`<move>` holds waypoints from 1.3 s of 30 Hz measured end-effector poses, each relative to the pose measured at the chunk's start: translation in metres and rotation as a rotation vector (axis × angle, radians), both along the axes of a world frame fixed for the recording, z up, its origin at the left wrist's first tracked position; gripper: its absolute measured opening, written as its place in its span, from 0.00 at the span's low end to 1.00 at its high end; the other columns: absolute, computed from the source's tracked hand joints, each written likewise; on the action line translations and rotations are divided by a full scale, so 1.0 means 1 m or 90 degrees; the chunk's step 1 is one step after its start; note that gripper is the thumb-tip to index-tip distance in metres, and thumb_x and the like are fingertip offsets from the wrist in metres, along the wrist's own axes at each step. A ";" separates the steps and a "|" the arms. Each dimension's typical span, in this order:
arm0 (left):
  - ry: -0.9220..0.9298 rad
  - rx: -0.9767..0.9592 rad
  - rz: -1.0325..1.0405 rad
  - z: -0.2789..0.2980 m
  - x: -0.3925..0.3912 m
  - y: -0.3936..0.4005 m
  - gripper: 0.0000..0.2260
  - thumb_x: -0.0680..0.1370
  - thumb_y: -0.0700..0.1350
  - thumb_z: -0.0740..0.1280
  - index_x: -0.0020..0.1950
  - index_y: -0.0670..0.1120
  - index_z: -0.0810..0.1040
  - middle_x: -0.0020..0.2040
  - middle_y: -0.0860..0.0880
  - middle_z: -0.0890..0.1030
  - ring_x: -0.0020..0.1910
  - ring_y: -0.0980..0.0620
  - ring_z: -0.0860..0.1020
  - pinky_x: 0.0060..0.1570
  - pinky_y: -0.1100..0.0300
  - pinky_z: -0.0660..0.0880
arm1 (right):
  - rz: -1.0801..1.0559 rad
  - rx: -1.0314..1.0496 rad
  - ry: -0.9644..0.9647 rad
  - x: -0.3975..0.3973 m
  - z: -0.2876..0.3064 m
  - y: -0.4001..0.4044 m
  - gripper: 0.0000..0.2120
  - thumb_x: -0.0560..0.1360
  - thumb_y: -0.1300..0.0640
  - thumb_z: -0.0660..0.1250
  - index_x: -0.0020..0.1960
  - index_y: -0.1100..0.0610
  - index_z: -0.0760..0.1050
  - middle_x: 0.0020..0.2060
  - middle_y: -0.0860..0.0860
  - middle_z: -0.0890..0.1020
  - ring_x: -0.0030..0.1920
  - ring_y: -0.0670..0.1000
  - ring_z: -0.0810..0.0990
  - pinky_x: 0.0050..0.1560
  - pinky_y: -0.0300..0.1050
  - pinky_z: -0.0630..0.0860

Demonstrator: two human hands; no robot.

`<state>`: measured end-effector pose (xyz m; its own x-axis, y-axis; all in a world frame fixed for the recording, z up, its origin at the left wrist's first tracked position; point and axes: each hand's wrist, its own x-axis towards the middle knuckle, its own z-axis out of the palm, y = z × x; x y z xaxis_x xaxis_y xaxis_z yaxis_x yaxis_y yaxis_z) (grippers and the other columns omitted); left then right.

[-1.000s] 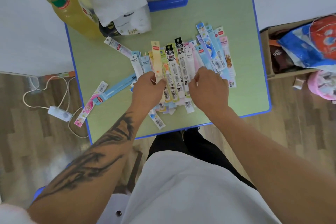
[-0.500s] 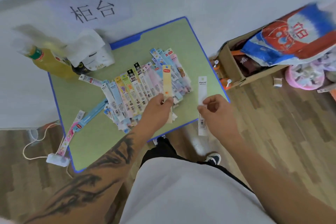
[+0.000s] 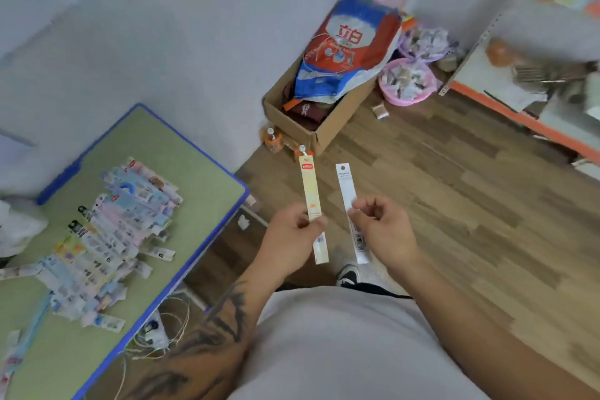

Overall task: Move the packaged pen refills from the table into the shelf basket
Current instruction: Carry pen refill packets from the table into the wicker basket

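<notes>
— What did each hand have?
— The left hand (image 3: 293,232) pinched a yellow refill pack (image 3: 311,193); the right hand (image 3: 381,230) pinched a white refill pack (image 3: 346,187), both held above the floor.
— And the others?
— The heap of refill packs (image 3: 107,237) lay mid-table (image 3: 181,156), toward its left edge.

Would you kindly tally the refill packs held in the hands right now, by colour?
Yellow pack, in left hand: 1
White pack, in right hand: 1
Total: 2
</notes>
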<state>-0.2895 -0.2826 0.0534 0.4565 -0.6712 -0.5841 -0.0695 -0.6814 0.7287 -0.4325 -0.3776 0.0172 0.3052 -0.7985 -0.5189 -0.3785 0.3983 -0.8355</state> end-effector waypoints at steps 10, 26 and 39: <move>0.014 0.018 -0.200 0.007 -0.084 -0.096 0.03 0.82 0.47 0.70 0.53 0.54 0.83 0.48 0.55 0.87 0.45 0.57 0.84 0.43 0.58 0.79 | -0.204 -0.007 -0.051 -0.104 0.000 -0.043 0.02 0.79 0.61 0.72 0.51 0.56 0.81 0.41 0.47 0.82 0.39 0.41 0.80 0.40 0.29 0.74; 0.076 0.055 -0.389 -0.015 -0.158 -0.376 0.08 0.82 0.52 0.68 0.50 0.50 0.84 0.47 0.44 0.85 0.43 0.50 0.84 0.54 0.42 0.81 | -0.447 0.007 -0.004 -0.204 0.022 -0.252 0.05 0.80 0.62 0.70 0.51 0.53 0.81 0.38 0.52 0.81 0.33 0.49 0.76 0.37 0.48 0.75; 0.118 0.021 -0.457 -0.001 -0.207 -0.595 0.03 0.82 0.49 0.68 0.51 0.57 0.79 0.46 0.45 0.83 0.46 0.42 0.84 0.51 0.41 0.81 | -0.483 -0.036 0.032 -0.236 0.060 -0.462 0.05 0.80 0.62 0.70 0.52 0.53 0.82 0.39 0.58 0.84 0.34 0.50 0.78 0.41 0.51 0.79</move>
